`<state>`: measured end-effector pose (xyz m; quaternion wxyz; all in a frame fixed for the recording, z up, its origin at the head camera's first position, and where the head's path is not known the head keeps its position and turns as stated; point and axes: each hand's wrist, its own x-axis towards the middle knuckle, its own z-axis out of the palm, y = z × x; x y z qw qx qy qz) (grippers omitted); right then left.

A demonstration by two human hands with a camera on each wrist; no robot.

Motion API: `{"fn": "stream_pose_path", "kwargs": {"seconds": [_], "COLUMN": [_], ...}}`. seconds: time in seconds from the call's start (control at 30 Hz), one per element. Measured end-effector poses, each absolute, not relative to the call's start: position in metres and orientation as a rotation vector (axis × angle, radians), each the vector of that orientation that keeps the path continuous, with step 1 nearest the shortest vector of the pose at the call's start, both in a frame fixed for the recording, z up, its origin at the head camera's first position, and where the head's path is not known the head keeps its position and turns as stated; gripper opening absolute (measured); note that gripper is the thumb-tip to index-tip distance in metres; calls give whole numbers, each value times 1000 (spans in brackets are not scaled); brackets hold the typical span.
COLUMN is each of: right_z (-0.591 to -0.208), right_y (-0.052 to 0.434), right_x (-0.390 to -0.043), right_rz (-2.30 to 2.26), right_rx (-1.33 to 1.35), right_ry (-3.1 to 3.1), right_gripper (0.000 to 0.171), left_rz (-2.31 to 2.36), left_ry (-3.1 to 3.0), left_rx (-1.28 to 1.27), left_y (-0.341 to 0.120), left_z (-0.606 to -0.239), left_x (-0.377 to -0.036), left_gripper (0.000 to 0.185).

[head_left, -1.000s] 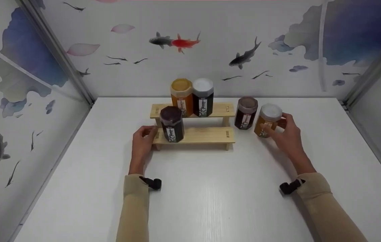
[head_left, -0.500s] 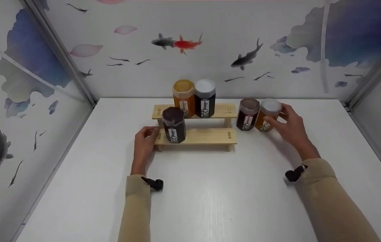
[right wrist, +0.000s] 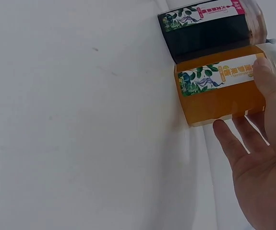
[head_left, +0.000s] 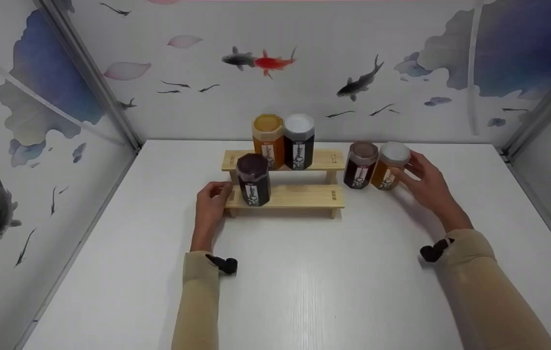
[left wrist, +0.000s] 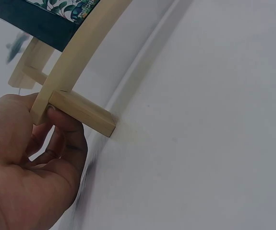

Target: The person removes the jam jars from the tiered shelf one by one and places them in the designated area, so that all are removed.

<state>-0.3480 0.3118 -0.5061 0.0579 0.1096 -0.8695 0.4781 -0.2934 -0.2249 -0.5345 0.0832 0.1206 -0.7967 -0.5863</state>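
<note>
White table [head_left: 304,282] at centre: left hand [head_left: 211,203] pinches the wooden rack [head_left: 285,196] end, while right hand [head_left: 426,181], fingers nearly straight, touches the amber jar [head_left: 390,166] beside the dark jar [head_left: 360,165], seemingly before a firmer grasp.

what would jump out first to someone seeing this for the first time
A two-step wooden rack stands mid-table with three jars on it. The right hand touches an amber jar with a white lid, pressed against a dark jar right of the rack. The left hand holds the rack's left end.

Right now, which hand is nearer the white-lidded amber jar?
Right. The right hand touches the white-lidded amber jar; the left hand holds the wooden rack's far end.
</note>
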Motion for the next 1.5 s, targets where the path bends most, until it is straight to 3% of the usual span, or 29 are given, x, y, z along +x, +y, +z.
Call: {"fn": "stream_pose_path", "kwargs": {"seconds": [0.33,0.43,0.6,0.73,1.03,1.23,1.5], "right_z": [-486,-477,-471,-475,-487,-494,-497], "right_y": [280,250,194,149,64,26,-5], "right_x": [-334,-324,-305,-291,-273,-271,-274], "right_rz": [1305,1138,918,1004,1421,1569,1662], "right_rx": [263,268,500,702,865,814,663], "right_ry": [-2484,-2345,-2122,-2063,-2149,-2270,-2236], "right_gripper": [93,81,56,51,57,75,74], "left_rz": [-1823,-1841,-1843,-1833,-1838,-1831,-1850], "left_ry": [-2355,-2353,-2342,-2347,-2360,-2358,-2345], "left_rx": [378,390,382,379,403,382,395], "left_y": [-223,-223,-223,-223,-226,-227,-225], "left_z": [-535,-536,-535,-537,-537,-534,-533], "left_x": [-292,-291,-292,-292,-291,-291,-293], "left_gripper": [30,31,31,32,34,33,32]}}
